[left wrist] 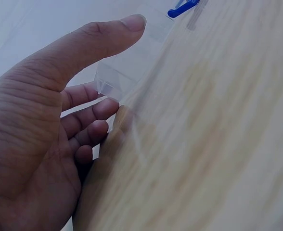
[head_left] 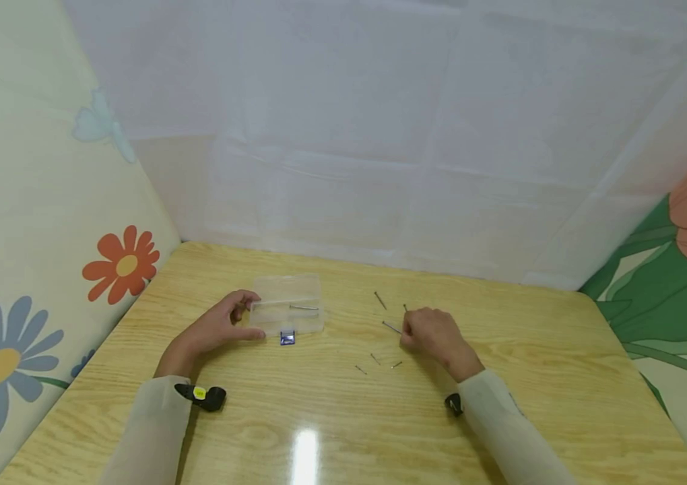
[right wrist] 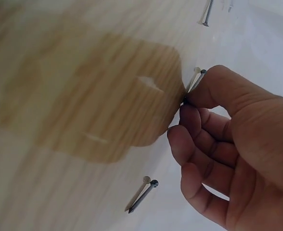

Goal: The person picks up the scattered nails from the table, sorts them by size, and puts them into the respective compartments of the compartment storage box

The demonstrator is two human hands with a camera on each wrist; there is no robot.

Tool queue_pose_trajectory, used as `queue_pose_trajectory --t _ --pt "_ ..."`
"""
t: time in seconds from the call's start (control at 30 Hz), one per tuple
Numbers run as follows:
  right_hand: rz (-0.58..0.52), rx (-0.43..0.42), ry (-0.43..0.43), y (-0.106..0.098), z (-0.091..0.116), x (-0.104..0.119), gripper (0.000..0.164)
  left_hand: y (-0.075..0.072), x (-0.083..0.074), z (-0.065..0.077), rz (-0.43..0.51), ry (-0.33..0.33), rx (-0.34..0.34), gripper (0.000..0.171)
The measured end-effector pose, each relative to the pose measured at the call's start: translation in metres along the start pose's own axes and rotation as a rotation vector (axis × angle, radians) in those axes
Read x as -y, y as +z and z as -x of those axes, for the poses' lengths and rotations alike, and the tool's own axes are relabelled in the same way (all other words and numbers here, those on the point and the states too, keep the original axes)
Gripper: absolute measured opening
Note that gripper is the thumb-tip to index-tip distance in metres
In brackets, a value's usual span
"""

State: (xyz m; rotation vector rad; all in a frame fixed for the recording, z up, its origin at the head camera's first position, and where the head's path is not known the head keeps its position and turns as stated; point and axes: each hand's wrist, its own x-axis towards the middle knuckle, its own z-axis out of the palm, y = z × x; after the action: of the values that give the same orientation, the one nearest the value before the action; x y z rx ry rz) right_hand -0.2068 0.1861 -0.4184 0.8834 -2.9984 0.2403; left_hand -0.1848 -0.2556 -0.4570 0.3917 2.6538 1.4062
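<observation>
Right hand curled, fingers pinching a metal nail.
Left hand spread wide, clear plastic box at its fingertips.

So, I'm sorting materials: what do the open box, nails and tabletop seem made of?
Open box: probably clear plastic, smooth; its walls are see-through.
Nails: likely bare metal, grey, with a slight glint.
Tabletop: wood or wood-look laminate, glossy; it shows grain and reflections.

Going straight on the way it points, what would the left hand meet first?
Probably the clear box: the left hand is at its left end, though contact is hard to judge.
</observation>
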Motion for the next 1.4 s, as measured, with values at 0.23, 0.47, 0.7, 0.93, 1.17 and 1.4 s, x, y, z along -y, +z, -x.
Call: queue_pose_trajectory --t 0.23,0.47,0.7,0.93,1.17,1.4 --pt "-0.003 0.008 -0.006 0.0008 0.0 0.0005 0.011 0.0004 -0.0019 0.0017 -0.003 -0.005 -0.004 0.072" --pt "-0.023 0.029 -0.013 0.0007 -0.0002 0.0006 0.014 -0.0001 -0.002 0.0031 -0.01 -0.023 -0.007 0.075" --pt "-0.037 0.045 -0.016 0.0007 0.0 0.0003 0.02 0.0003 -0.0023 0.0038 -0.012 -0.015 -0.005 0.075" --pt "-0.053 0.055 -0.032 -0.0005 0.0 0.0007 0.024 -0.0003 -0.0036 0.0031 -0.019 -0.028 -0.003 0.076" --pt "-0.077 0.065 -0.044 -0.0019 -0.0006 0.0016 0.02 -0.0026 -0.0042 0.0034 -0.016 -0.033 0.007 0.075" --pt "-0.043 0.07 -0.039 -0.0022 0.0017 -0.0012 0.009 -0.0016 -0.0012 0.0023 -0.011 -0.025 0.003 0.074"
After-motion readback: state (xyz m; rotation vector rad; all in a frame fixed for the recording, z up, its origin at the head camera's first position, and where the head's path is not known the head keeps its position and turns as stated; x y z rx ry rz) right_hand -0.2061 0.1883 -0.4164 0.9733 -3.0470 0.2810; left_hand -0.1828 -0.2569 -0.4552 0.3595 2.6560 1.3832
